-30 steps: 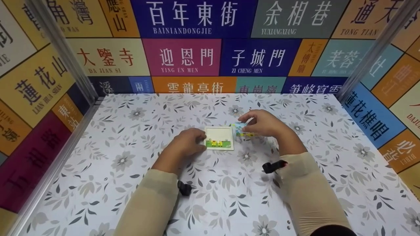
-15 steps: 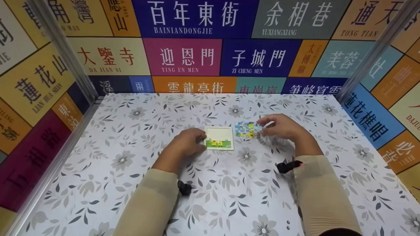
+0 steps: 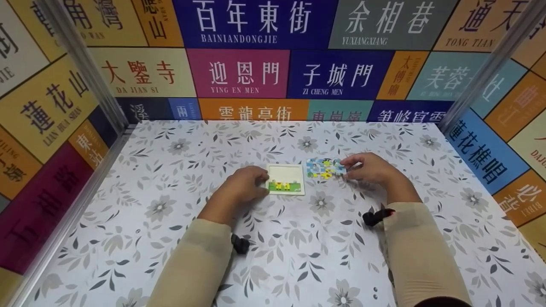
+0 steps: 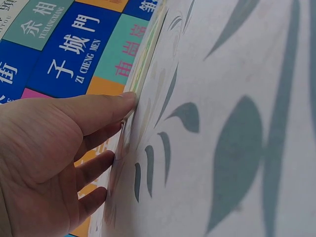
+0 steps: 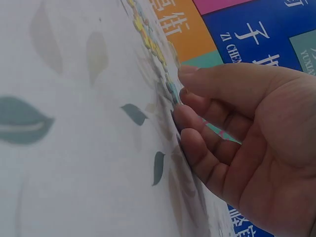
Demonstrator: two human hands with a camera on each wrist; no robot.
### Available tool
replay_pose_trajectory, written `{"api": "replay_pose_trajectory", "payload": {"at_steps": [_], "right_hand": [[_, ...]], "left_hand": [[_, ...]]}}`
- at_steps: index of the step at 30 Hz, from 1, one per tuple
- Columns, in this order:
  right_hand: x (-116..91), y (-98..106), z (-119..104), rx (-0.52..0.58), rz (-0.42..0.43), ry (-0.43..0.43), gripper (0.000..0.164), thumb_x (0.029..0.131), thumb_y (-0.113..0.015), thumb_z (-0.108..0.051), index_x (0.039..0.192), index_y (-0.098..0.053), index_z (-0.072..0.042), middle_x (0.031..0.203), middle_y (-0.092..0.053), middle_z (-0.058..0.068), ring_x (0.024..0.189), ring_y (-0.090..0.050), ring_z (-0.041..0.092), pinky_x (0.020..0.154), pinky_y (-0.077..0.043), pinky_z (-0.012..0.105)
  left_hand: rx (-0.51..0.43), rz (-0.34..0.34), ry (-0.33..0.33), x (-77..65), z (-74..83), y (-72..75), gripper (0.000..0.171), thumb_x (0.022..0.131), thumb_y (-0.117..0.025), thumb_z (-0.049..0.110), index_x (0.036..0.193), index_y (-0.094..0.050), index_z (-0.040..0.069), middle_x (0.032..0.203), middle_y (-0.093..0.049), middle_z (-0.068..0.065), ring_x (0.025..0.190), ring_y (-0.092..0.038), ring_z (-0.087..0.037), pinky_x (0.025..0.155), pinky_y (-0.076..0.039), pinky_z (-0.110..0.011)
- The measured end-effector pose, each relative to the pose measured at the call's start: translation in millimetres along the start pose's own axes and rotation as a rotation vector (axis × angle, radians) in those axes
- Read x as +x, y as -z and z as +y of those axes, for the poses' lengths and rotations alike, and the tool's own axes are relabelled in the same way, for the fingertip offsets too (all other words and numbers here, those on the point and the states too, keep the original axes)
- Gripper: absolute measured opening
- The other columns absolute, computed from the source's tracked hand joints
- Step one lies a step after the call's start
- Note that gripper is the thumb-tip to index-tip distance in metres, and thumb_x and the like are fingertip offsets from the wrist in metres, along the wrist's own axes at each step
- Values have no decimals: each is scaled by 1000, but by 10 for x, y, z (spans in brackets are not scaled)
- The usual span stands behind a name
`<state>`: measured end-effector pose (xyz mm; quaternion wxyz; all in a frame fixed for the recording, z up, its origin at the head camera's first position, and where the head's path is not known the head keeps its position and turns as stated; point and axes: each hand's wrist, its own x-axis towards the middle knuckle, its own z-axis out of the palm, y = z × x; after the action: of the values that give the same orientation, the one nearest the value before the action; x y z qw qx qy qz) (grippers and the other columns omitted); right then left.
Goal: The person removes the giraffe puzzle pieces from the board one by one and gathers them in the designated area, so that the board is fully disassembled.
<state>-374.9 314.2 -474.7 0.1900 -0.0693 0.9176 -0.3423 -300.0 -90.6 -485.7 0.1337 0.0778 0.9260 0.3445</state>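
Observation:
A small square white puzzle frame (image 3: 285, 173) lies on the table, its lower strip filled with green and yellow pieces. My left hand (image 3: 246, 184) holds its left edge between thumb and fingers; in the left wrist view the thumb (image 4: 111, 106) meets the thin rim. Beside the frame, to the right, several blue and yellow jigsaw puzzle pieces (image 3: 326, 168) lie flat in a close cluster. At the cluster's right edge is my right hand (image 3: 369, 168), its thumb and fingers loosely bent. In the right wrist view the fingertips (image 5: 187, 111) sit right at the end pieces.
A table (image 3: 273, 264) with a leaf-and-flower cover spreads around both hands. Coloured panels with large lettering form the back wall (image 3: 239, 74) and side walls, joined by clear corner posts. Each wrist carries a small black camera (image 3: 241, 244).
My right hand has drawn back from over the puzzle pieces to their right edge, uncovering the cluster. The left hand and the frame have stayed in place.

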Motion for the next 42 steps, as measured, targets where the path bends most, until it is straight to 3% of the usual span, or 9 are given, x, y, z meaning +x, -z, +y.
{"api": "replay_pose_trajectory", "payload": {"at_steps": [5, 11, 19, 22, 27, 33, 39, 42], "right_hand": [[7, -7, 20, -11, 2, -9, 52, 90, -86, -25, 139, -70, -23, 146, -66, 11, 131, -62, 30, 103, -52, 40], [6, -22, 17, -21, -2, -7, 51, 91, -86, -24, 140, -70, -22, 146, -66, 11, 122, -64, 29, 90, -56, 35], [-14, -15, -9, -4, 1, 4, 53, 92, -84, -24, 142, -67, -20, 146, -66, 11, 130, -62, 31, 92, -56, 36], [-8, -25, -69, 24, 15, 6, 53, 93, -83, -26, 143, -67, -19, 143, -65, 11, 124, -65, 30, 88, -57, 36], [5, -99, -304, 41, 35, 32, 51, 95, -81, -30, 143, -67, -20, 136, -65, 9, 110, -66, 26, 88, -59, 42], [17, -242, -620, 64, 8, 63, 48, 95, -81, -31, 140, -70, -22, 130, -67, 4, 107, -67, 24, 93, -60, 48], [-2, -450, -932, 47, -33, 158, 49, 96, -80, -34, 141, -70, -19, 128, -69, 5, 103, -68, 22, 83, -61, 41], [5, -551, -1064, 22, -41, 201, 46, 96, -79, -34, 140, -71, -20, 127, -71, 4, 103, -69, 22, 80, -60, 36]], "left_hand": [[-7, -4, 12, 0, 4, -3, 44, 94, -82, 24, 137, -71, 22, 155, -59, 0, 153, -48, -26, 132, -33, -48], [-1, -5, 7, -3, 11, -1, 45, 94, -82, 23, 137, -71, 21, 155, -60, 1, 153, -48, -26, 132, -33, -47], [26, 4, -6, 9, -4, -13, 45, 93, -82, 24, 136, -71, 21, 156, -59, 1, 154, -47, -25, 132, -32, -46], [18, -2, 9, 21, -5, -14, 45, 93, -82, 24, 137, -70, 22, 156, -59, 1, 154, -47, -25, 133, -32, -47], [12, -11, 42, 27, 5, -4, 47, 94, -82, 25, 139, -69, 24, 158, -57, 1, 155, -45, -26, 133, -30, -48], [-5, -18, 69, 33, 3, -2, 56, 95, -80, 25, 149, -64, 24, 160, -55, 2, 157, -43, -25, 134, -30, -49], [22, -25, 22, 40, 1, -5, 54, 95, -80, 24, 148, -65, 20, 161, -55, 0, 156, -45, -27, 133, -31, -48], [88, -28, -32, 44, 3, -2, 54, 96, -79, 26, 147, -66, 18, 161, -55, 0, 156, -45, -27, 133, -32, -48]]}}
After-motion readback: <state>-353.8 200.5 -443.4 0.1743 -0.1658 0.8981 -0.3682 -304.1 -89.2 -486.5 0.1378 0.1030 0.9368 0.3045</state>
